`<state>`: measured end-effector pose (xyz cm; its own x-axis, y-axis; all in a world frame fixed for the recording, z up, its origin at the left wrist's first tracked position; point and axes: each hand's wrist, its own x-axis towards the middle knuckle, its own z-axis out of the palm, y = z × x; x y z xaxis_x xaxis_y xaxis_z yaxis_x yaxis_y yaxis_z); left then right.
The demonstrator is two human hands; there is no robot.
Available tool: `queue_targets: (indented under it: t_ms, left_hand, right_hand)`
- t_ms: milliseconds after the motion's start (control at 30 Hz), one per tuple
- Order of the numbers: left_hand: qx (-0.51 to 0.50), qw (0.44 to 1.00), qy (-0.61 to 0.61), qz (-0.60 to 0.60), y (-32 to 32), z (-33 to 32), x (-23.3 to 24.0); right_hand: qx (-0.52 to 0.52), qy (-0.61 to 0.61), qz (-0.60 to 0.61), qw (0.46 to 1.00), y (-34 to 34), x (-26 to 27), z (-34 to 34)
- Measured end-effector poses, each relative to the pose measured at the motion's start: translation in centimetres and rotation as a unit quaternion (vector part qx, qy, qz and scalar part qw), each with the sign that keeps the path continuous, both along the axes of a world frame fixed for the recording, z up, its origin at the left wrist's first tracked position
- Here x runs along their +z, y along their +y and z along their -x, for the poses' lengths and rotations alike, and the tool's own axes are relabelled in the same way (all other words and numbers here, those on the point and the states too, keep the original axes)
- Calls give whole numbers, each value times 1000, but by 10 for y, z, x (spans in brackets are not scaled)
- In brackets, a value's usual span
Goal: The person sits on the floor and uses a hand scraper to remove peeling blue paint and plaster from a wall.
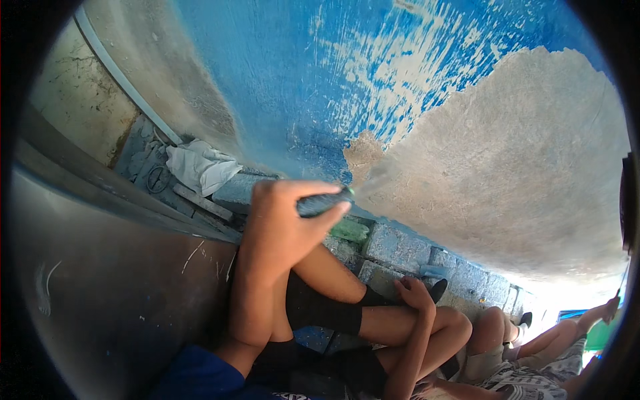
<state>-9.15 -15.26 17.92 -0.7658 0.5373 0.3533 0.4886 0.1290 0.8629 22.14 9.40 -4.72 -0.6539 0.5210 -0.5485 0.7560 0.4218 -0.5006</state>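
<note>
My left hand (285, 225) grips the dark handle of a hand scraper (322, 201). The blurred blade of the tool points right, at the lower part of a wall (520, 145). Bare grey plaster shows over much of this wall, with blue paint (260, 75) to its left. Between them lies a zone of pale scratches (405, 70) through the blue. My right hand (415, 294) rests by my bent knee with its fingers loosely curled, and no object shows in it.
A dark metal panel (125, 290) stands close on my left. Behind it lie a crumpled white sheet (202, 165) and a small wheel (158, 178). Concrete blocks (397, 245) and a green object (350, 230) line the wall's foot. Another person's legs (492, 330) are at right.
</note>
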Motion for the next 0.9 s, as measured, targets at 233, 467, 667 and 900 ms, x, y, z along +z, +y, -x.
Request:
queue_targets:
  t_ms: [233, 467, 667, 900]
  left_hand:
    - [63, 998, 20, -15, -5, 6, -1]
    - [87, 996, 8, -32, -11, 15, -2]
    - [74, 996, 10, -46, -11, 22, -5]
    - [65, 997, 4, -28, -13, 24, -8]
  right_hand:
    - [-39, -11, 24, 999, 0, -2, -4]
    - [-23, 20, -8, 1000, -2, -4, -3]
    - [-25, 31, 27, 999, -3, 6, 0]
    - [-1, 17, 7, 1000, -3, 6, 0]
